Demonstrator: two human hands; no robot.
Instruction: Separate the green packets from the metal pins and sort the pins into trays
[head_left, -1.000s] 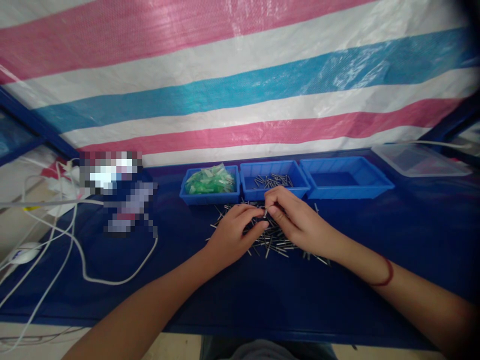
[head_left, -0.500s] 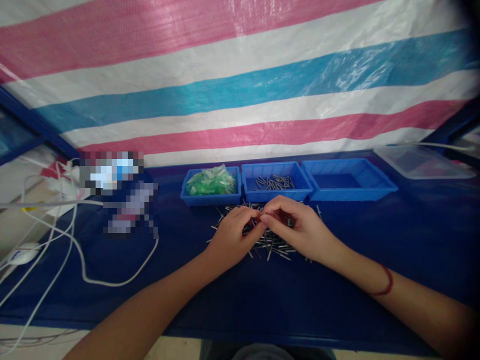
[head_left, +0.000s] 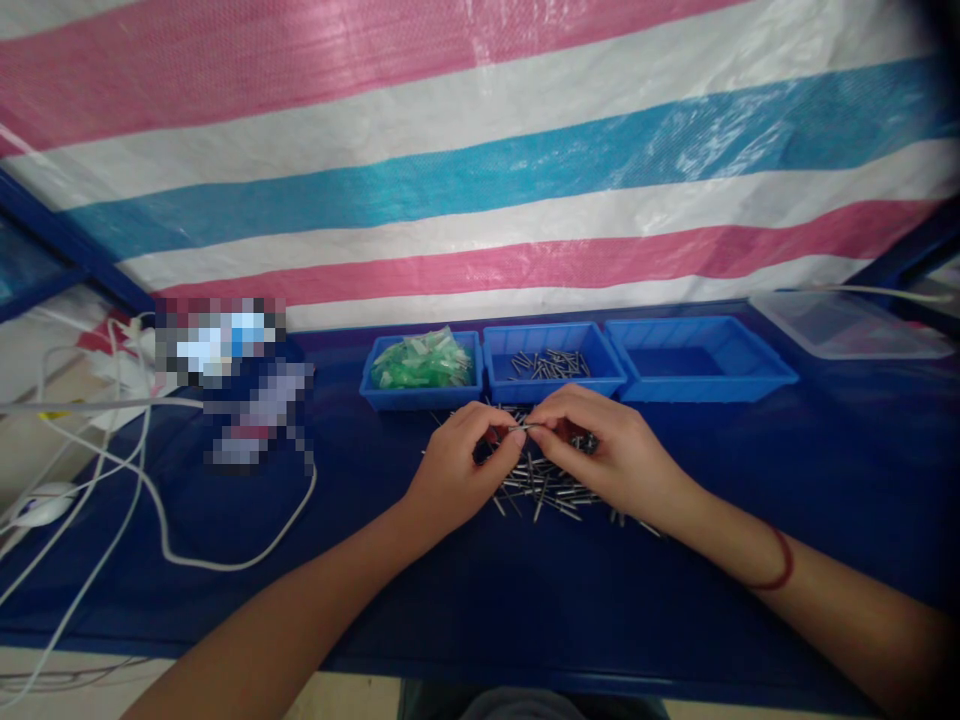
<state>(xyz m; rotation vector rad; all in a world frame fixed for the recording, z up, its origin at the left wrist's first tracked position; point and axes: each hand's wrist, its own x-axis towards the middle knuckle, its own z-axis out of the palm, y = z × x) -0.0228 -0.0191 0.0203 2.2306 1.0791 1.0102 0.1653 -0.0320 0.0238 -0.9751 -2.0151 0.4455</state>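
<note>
My left hand [head_left: 459,470] and my right hand [head_left: 604,452] meet fingertip to fingertip over a loose pile of small metal pins [head_left: 541,487] on the dark blue table. Both hands are closed in a pinch on one thin metal pin [head_left: 523,428] held level between them. Just behind the hands stand three blue bins in a row: the left bin [head_left: 421,396] holds green plastic pieces [head_left: 420,360], the middle bin [head_left: 551,384] holds a few metal pins, and the right bin [head_left: 701,382] looks bare inside.
A white cable [head_left: 225,555] loops across the table's left side, with more cords and a white mouse-like object [head_left: 41,503] at the far left. A clear plastic lid [head_left: 844,325] lies at the back right. A striped tarp [head_left: 480,150] hangs behind.
Both hands have dropped slightly nearer the pile. The pin, held upright a second ago, now lies level between the two pinches.
</note>
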